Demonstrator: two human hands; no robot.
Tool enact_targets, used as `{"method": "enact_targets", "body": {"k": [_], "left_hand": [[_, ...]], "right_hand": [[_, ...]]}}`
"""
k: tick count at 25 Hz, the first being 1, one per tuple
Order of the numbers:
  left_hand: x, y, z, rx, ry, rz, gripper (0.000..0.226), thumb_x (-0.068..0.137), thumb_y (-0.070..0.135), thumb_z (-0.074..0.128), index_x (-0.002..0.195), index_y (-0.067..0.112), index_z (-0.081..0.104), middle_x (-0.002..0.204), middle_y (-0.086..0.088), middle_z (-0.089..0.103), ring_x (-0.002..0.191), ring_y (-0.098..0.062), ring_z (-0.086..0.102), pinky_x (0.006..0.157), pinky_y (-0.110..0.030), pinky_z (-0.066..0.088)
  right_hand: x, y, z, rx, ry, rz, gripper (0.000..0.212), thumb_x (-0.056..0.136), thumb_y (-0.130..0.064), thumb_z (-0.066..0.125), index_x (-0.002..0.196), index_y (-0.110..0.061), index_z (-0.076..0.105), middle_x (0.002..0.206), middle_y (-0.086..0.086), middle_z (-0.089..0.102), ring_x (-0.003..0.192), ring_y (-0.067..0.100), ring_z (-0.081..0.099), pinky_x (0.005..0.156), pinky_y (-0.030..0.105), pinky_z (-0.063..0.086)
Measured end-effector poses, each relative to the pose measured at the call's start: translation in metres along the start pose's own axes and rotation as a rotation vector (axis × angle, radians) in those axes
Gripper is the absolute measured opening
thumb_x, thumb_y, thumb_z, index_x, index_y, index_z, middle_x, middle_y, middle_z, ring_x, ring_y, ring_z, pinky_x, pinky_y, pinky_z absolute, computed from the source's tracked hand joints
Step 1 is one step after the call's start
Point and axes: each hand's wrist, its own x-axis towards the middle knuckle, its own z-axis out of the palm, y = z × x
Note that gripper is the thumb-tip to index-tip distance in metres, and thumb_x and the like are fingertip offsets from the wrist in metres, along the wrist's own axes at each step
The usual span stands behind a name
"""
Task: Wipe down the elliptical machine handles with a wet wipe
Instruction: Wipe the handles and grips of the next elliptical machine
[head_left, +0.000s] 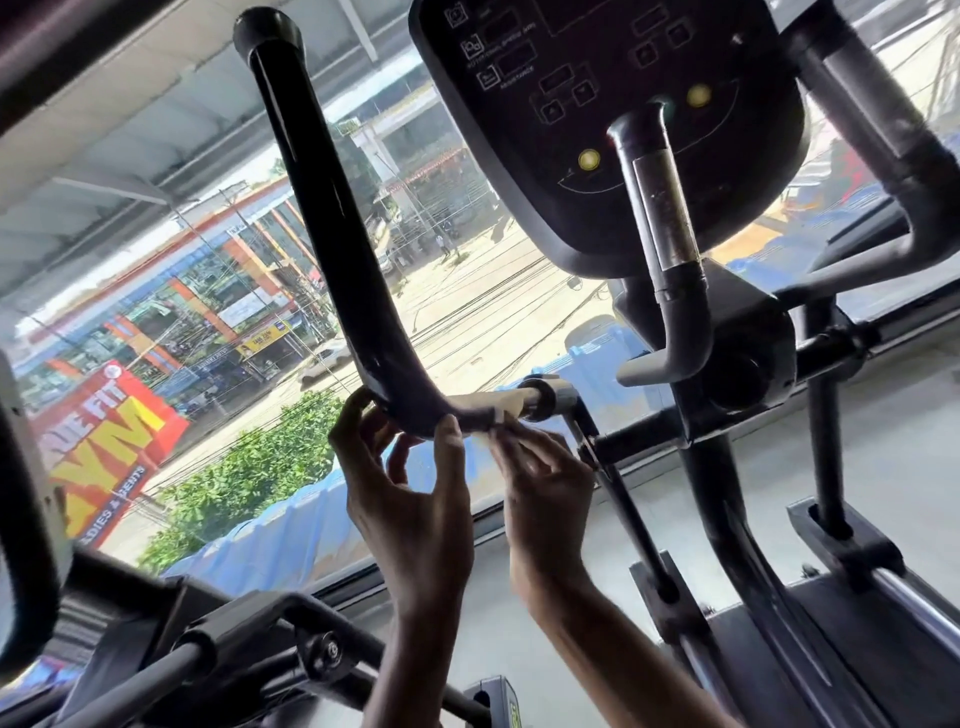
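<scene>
The black left handle (332, 228) of the elliptical rises from a bend near the middle of the head view up to a capped end at top left. My left hand (410, 483) curls round the handle at its lower bend, thumb in front and fingers behind. A white wet wipe (485, 405) is wrapped over the handle just right of the bend, beside a grey collar (550, 397). My right hand (545, 478) pinches the wipe from below with its fingertips. Part of the wipe is hidden behind the bar.
The dark console (613, 119) with two lit yellow dots hangs above. A fixed grey inner grip (670, 249) and the right handle (883, 130) stand to the right. The machine's frame (737, 467) and pedal linkage fill the lower right. A large window (208, 312) lies behind.
</scene>
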Motion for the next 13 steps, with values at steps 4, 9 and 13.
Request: {"method": "enact_targets", "body": {"k": [4, 9, 13], "left_hand": [[-0.001, 0.001, 0.000, 0.012, 0.002, -0.001, 0.053, 0.081, 0.012, 0.069, 0.129, 0.018, 0.049, 0.106, 0.027, 0.064, 0.103, -0.012, 0.064, 0.091, -0.037, 0.055], [-0.003, 0.002, 0.003, 0.052, 0.015, 0.027, 0.059, 0.078, 0.014, 0.073, 0.132, 0.015, 0.049, 0.111, 0.017, 0.063, 0.104, -0.017, 0.064, 0.091, -0.045, 0.057], [-0.005, 0.000, 0.007, 0.065, 0.031, 0.045, 0.061, 0.079, 0.014, 0.075, 0.133, 0.013, 0.047, 0.112, 0.013, 0.062, 0.106, -0.023, 0.063, 0.091, -0.048, 0.057]], "right_hand": [[-0.014, -0.009, 0.001, -0.017, -0.063, -0.142, 0.016, 0.086, -0.010, 0.077, 0.092, -0.024, 0.081, 0.097, -0.006, 0.075, 0.097, 0.010, 0.072, 0.084, 0.023, 0.056], [0.069, 0.032, -0.013, -0.369, 0.065, -0.218, 0.022, 0.088, -0.007, 0.069, 0.105, -0.016, 0.079, 0.101, -0.004, 0.076, 0.096, 0.003, 0.070, 0.082, 0.007, 0.046], [0.123, 0.044, -0.025, -0.741, -0.161, -0.433, 0.027, 0.094, -0.007, 0.062, 0.118, -0.015, 0.073, 0.109, 0.004, 0.074, 0.102, 0.022, 0.068, 0.095, 0.036, 0.056]]}}
